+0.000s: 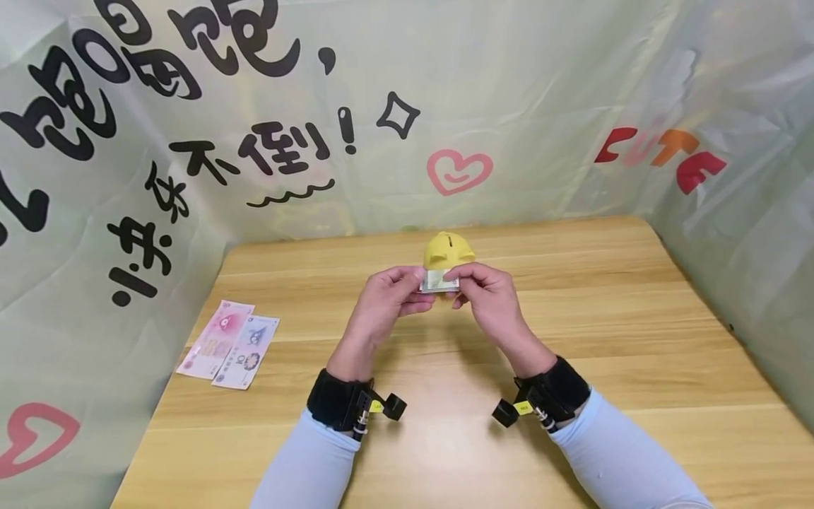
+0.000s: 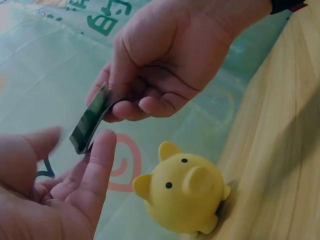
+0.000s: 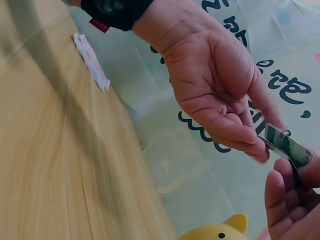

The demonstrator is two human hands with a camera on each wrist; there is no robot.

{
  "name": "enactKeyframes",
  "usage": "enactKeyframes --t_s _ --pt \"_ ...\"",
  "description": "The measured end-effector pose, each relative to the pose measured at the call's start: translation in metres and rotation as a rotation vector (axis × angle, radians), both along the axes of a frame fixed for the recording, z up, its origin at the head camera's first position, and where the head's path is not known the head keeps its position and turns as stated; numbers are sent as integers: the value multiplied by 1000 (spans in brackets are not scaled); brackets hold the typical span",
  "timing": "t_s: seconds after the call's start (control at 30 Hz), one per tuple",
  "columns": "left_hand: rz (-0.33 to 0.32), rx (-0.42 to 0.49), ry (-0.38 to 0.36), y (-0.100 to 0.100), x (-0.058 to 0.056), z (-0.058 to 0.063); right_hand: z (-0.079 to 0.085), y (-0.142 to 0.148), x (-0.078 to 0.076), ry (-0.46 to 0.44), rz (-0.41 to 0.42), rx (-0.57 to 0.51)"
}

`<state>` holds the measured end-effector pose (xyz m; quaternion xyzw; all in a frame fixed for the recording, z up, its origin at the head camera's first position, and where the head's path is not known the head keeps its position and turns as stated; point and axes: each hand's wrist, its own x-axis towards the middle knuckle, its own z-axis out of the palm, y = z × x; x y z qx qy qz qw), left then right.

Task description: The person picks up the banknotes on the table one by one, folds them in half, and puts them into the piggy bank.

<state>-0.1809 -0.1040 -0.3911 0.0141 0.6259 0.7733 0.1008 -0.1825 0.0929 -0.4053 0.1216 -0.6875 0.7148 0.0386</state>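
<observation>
A small green folded banknote [image 1: 440, 281] is between my two hands, in front of a yellow piggy bank [image 1: 449, 249] with a slot on top. My right hand [image 1: 492, 300] pinches the note between thumb and fingers. At the note's other end is my left hand [image 1: 381, 304]; its fingers [image 2: 97, 170] extend under the fold while its thumb [image 2: 46, 142] stands lifted off, slightly blurred. In the left wrist view the folded note [image 2: 90, 120] shows edge-on, bent into a narrow V, above the piggy bank [image 2: 185, 192].
Two banknotes, a pink one [image 1: 213, 346] and a bluish-white one [image 1: 246, 353], lie slightly overlapping at the left of the wooden table [image 1: 445, 438]. A printed cloth backdrop [image 1: 540, 106] rises behind and beside the table.
</observation>
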Motion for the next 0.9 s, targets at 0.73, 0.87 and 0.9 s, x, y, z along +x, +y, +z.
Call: enactKeyframes --t_s 0.73,0.87,0.9 --pt "114 -195 103 18 8 -8 -2 -9 3 -110 10 133" --pt "149 -180 126 15 7 -8 -1 -10 5 -110 81 109" --pt "151 -173 129 14 6 -7 -1 -10 5 -114 92 101"
